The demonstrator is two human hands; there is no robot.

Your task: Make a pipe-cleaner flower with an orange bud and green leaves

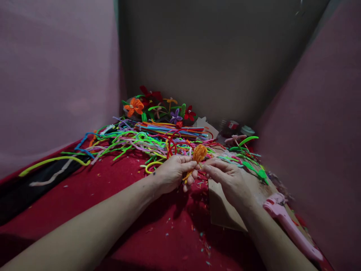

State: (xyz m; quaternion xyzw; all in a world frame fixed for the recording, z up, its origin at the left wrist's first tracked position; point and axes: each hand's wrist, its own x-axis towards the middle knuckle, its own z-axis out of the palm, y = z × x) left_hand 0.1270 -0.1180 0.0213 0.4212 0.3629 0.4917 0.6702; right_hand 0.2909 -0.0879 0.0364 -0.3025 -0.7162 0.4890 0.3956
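My left hand [180, 169] is closed on an orange pipe cleaner flower piece [200, 153]. Its looped, rounded head stands up above the thumb and finger, and orange ends show below, between the fingers. Close beside it on the right, my right hand [222, 171] is pinched at the base of the piece. What lies between its fingertips is too small to make out. Behind both hands spreads a heap of loose pipe cleaners [132, 141] in green, pink, purple and other colours.
Finished pipe cleaner flowers [134, 107] stand at the back. A cardboard sheet [222, 210] lies under my right forearm, and a pink glue gun [293, 226] is at the right. Fibre scraps dot the red cloth [113, 195]. A jar lid [247, 130] shows at the back right.
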